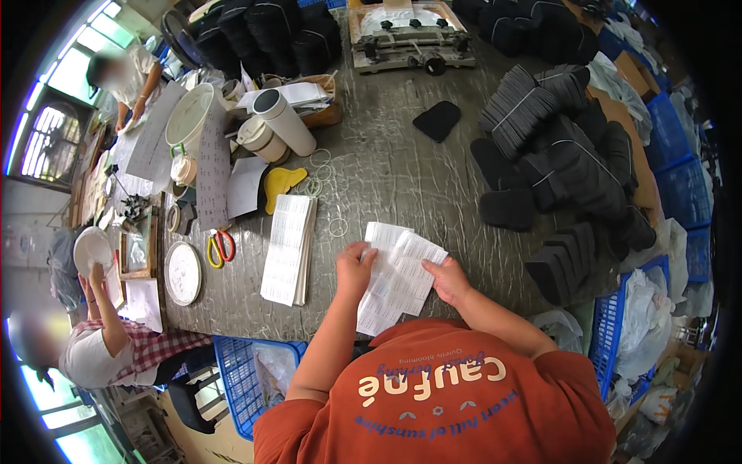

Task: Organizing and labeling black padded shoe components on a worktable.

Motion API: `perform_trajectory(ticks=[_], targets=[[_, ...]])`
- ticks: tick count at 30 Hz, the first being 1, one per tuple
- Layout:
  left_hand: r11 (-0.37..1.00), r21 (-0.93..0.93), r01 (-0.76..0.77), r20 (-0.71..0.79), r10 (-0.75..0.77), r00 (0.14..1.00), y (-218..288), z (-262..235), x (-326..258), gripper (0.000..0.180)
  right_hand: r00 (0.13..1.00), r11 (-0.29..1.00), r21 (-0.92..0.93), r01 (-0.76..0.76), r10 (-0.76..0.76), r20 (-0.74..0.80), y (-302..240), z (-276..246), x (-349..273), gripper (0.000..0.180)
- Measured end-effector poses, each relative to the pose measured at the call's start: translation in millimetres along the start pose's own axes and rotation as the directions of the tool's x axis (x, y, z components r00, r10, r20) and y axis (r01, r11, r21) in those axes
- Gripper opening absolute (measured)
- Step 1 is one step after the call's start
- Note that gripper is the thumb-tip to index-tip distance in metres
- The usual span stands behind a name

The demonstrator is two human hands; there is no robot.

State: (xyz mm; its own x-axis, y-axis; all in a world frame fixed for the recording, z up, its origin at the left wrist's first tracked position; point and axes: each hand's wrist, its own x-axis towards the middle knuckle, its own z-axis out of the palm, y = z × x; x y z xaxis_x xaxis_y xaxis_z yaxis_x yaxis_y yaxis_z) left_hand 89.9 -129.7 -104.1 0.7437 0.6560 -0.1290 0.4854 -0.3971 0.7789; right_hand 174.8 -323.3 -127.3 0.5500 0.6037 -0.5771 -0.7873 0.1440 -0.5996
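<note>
Two overlapping printed paper sheets (408,271) are spread above the table's near edge, in front of my chest. The upper left edge of the sheets is pinched in my left hand (355,267), its fingers closed. On the other side, my right hand (448,281) grips the right edge of the upper sheet, with the thumb on top. A neat stack of similar printed sheets (287,249) lies on the table, left of my left hand. Rubber bands (338,226) are scattered beyond the stack. The lower ends of the held sheets reach down to my red shirt.
Bundled black pads (568,158) are piled at the right, and a single pad (437,121) lies mid-table. Scissors (221,248), a white plate (182,273) and a tumbler (284,122) stand or lie left. A metal clamp frame (413,42) sits at the back. Two people work at the left.
</note>
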Motion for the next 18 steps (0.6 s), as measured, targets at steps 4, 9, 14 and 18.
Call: perform_trajectory(ticks=[4,9,14,18], targets=[[0.898,0.165,-0.409,0.1,0.397,0.912,3.1,-3.8,1.5,0.02,1.0,1.0,0.006,0.012,-0.012,0.014,-2.5,2.4,-2.9,0.028],[0.95,-0.27,0.159,0.415,-0.034,0.909,12.6,-0.6,-4.3,0.016,0.999,1.0,0.015,-0.011,0.01,0.05,-6.9,9.6,-5.6,0.029],[0.87,-0.361,0.336,0.412,-0.174,0.894,13.8,0.2,-5.2,0.013,0.999,1.0,0.004,-0.014,0.014,0.036,-4.4,6.5,-4.6,0.029],[0.826,-0.408,0.388,0.409,-0.215,0.887,-0.3,2.7,-2.3,0.015,0.999,0.999,0.017,-0.035,0.035,-0.012,-2.5,3.8,-2.5,0.029]])
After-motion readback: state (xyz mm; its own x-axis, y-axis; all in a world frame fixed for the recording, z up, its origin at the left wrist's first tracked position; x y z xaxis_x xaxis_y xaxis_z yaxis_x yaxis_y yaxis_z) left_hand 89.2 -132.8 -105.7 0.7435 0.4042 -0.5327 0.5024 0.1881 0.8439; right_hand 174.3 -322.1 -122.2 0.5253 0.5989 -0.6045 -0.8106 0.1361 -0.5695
